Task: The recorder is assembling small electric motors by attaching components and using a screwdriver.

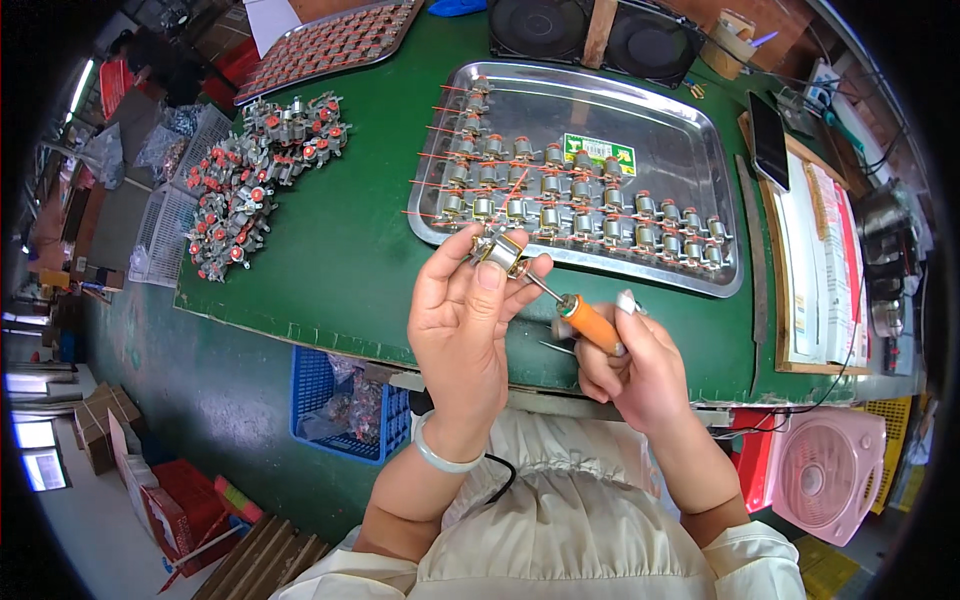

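Note:
My left hand (pixel 462 310) is closed round a small metal motor (pixel 499 253), thumb and fingers pinching its sides just above the table's front edge. My right hand (pixel 638 362) grips a screwdriver (pixel 593 324) by its orange handle; something white covers a fingertip there. The screwdriver's shaft points up and left, its tip at the right side of the motor, though the exact contact is hidden by the left fingers. Behind the hands, a metal tray (pixel 665 118) carries rows of similar motors (pixel 549 188), many with thin red wires sticking out leftward.
A heap of motors with red parts (pixel 240 195) lies on the green table (pixel 365 215) at left. Farther back is another filled tray (pixel 325 45). Black fans (pixel 540 25), a phone (pixel 767 140) and papers (pixel 815 250) edge the table. Below are a blue basket (pixel 340 440) and pink fan (pixel 825 470).

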`<state>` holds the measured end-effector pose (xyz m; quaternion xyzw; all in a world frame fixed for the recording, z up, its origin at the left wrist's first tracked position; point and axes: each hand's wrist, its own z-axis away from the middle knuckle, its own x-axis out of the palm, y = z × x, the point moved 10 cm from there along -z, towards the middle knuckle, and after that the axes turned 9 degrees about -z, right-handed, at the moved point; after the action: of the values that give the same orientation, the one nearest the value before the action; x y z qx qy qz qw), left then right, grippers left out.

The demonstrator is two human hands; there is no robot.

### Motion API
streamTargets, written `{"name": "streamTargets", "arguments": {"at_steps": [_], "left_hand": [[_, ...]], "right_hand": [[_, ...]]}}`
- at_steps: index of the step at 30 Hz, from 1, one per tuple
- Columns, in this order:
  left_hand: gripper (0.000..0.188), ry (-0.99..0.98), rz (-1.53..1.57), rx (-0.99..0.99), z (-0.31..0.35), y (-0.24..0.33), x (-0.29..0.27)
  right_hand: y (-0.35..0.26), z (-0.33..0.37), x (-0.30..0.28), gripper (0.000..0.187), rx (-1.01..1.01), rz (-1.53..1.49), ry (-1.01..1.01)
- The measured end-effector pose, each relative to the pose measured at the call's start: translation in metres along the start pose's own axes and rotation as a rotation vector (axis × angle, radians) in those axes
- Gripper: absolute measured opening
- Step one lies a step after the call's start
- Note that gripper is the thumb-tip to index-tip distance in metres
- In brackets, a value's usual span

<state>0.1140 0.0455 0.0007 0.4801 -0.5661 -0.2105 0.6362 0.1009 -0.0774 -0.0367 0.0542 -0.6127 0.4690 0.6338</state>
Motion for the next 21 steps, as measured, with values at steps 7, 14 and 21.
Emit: {"name": "streamTargets", "arguments": {"at_steps": [7,14,21], "left_hand": [[0.032,0.016,0.013,0.016,0.001,0.001,-0.002],[0.032,0.008,0.003,0.011,0.001,0.0,0.002],[0.031,0.003,0.022,-0.006,0.0,0.0,0.001]], "right_hand": [[-0.056,0.023,0.007,0.027,-0.68,0.958,0.274],[-0.057,0.021,0.024,0.035,-0.909,1.084,0.242],[-0.032,0.001,-0.008,0.042,-0.329,0.437,0.392]]}}
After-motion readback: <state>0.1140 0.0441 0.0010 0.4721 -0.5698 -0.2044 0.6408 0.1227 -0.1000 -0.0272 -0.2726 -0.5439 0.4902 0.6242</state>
